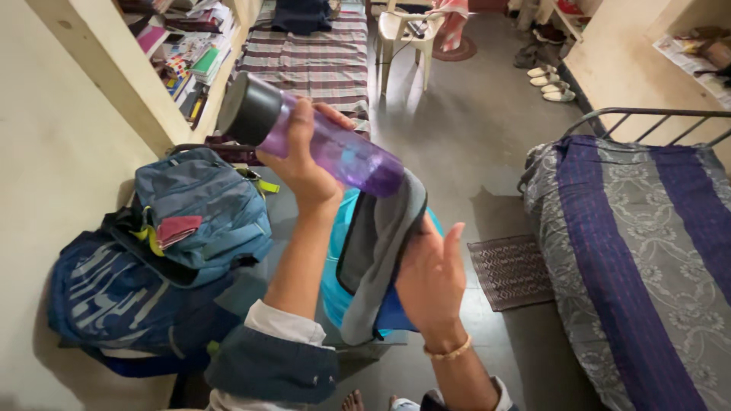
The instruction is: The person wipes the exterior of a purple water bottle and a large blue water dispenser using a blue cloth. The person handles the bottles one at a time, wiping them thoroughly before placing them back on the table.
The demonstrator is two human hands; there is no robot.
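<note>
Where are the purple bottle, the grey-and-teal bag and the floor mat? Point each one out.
purple bottle [346,152], head view, on its clear purple body.
grey-and-teal bag [381,243], head view, on its grey front panel.
floor mat [510,270], head view, on the middle of its patterned weave.

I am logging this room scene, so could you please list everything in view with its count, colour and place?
water bottle: one, purple with dark cap, in left hand
bag: one, grey and turquoise, centre, held open
backpacks: two, blue, left by wall
bed: one, purple-grey cover, right
mat: one, brown, floor beside bed
chair: one, white, top centre
left hand: grips bottle
right hand: on bag's edge
</note>
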